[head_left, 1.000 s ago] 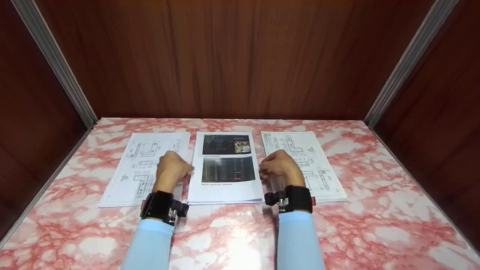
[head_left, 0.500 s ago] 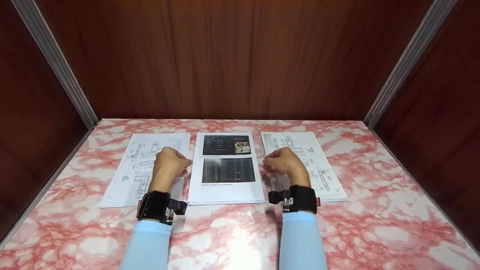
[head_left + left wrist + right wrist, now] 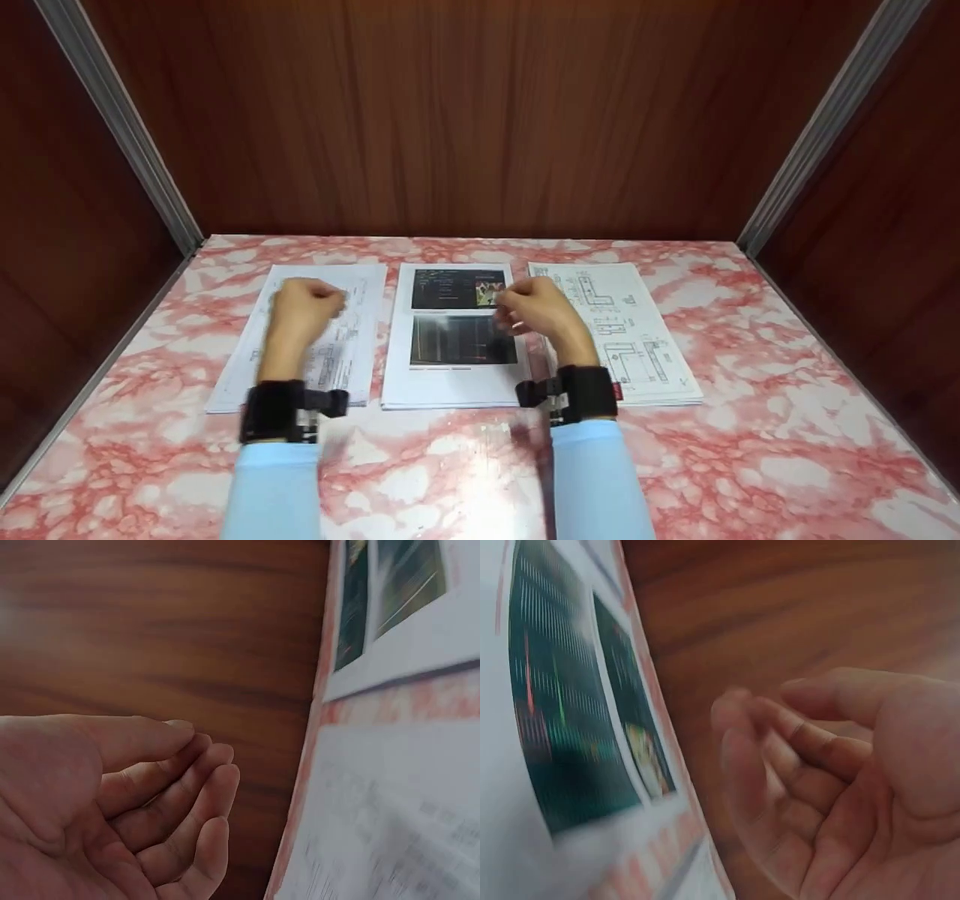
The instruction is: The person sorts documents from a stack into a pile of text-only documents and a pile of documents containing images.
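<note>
Three paper stacks lie side by side. The middle stack [image 3: 457, 386] has two dark printed pictures on its top sheet. Line drawings cover the left stack [image 3: 247, 375] and the right stack [image 3: 652, 315]. Above the left stack hovers my left hand [image 3: 304, 307], its fingers loosely bent and the thumb near the index fingertip; the left wrist view shows nothing in it. My right hand [image 3: 544, 311] hangs over the right edge of the middle stack, blurred by motion. Its fingers [image 3: 742, 772] curve softly with a gap to the thumb and hold nothing.
The stacks rest on a red-and-white marbled table [image 3: 420, 480]. A brown wood-grain panel [image 3: 480, 120] closes off the back, with side panels and grey metal posts [image 3: 825, 112] at the corners. Each wrist wears a black strap with a small camera.
Both hands have risen off the sides of the middle stack and shifted left. The left hand is now over the left stack, the right one over the middle stack's edge. The stacks stay in place.
</note>
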The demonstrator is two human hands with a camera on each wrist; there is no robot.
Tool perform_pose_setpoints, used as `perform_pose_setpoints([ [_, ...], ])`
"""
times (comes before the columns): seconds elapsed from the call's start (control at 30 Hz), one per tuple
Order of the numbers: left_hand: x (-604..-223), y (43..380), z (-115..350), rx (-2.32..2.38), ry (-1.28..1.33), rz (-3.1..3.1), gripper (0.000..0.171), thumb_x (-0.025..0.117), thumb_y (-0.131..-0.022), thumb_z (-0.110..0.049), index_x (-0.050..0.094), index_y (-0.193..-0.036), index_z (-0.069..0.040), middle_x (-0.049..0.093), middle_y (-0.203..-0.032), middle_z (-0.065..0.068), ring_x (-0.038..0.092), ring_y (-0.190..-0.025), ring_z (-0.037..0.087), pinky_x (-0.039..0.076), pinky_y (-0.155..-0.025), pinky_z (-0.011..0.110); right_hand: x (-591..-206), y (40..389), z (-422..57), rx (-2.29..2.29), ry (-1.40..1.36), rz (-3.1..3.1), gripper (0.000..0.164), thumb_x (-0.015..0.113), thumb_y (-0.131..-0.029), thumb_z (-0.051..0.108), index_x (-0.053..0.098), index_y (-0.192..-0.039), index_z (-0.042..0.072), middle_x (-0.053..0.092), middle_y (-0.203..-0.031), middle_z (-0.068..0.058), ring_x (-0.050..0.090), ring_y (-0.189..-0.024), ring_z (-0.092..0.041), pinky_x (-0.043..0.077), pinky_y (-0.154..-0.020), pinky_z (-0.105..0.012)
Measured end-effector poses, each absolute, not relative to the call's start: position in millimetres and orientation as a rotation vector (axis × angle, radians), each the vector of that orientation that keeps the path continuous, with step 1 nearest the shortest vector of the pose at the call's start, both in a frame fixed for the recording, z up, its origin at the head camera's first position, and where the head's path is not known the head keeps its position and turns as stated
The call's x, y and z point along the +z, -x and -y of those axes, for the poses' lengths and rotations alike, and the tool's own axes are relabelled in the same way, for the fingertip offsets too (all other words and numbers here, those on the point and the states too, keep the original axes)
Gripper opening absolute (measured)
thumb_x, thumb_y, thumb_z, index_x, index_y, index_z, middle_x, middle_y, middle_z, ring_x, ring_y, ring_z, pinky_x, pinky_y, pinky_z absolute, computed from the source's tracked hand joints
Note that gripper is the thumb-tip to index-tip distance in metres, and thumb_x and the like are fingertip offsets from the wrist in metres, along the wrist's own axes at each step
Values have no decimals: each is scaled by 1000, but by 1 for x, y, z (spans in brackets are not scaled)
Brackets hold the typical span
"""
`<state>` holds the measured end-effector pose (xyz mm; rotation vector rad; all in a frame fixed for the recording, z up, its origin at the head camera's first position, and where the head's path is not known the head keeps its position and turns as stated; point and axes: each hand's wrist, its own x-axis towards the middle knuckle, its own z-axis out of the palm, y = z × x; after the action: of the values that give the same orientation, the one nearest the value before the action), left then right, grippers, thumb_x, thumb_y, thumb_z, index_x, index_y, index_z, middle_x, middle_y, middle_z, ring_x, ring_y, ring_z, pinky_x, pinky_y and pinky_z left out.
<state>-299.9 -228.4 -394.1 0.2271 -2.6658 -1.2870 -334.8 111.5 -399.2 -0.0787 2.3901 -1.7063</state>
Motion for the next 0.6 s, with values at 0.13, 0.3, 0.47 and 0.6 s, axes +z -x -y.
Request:
perform_pose_setpoints([
  [0.13, -397, 292, 271, -1293, -347, 2656, 41, 65, -103, -27, 75, -129, 3, 79, -121, 24, 71, -113, 32, 51, -89, 34, -398, 332, -72, -1859, 171, -2191, 27, 61, -105, 9, 69, -121, -12, 78, -89, -9, 75, -76, -13, 67, -75, -28],
  [0.3, -410, 277, 314, -1359, -641, 2627, 53, 61, -104, -32, 65, -145, 2, 65, -148, 29, 61, -129, 38, 48, -100, 40, -407, 329, -17, -1851, 244, -2007, 36, 56, -109, 9, 61, -135, -15, 73, -129, -31, 78, -109, -32, 65, -100, -38],
  [0.47, -419, 265, 335, -1352, -858, 2621, 57, 59, -102, -32, 62, -147, 4, 55, -158, 31, 55, -140, 48, 47, -115, 53, -420, 324, 24, -1773, 230, -1933, 50, 57, -108, 13, 49, -148, -16, 56, -153, -34, 61, -141, -45, 52, -121, -47],
  [0.6, -422, 265, 339, -1346, -899, 2672, 60, 59, -102, -33, 59, -148, 6, 53, -157, 35, 56, -137, 49, 47, -116, 54, -427, 317, 39, -1619, 192, -2103, 55, 64, -105, 23, 53, -150, -6, 61, -150, -22, 65, -132, -33, 53, -116, -43],
])
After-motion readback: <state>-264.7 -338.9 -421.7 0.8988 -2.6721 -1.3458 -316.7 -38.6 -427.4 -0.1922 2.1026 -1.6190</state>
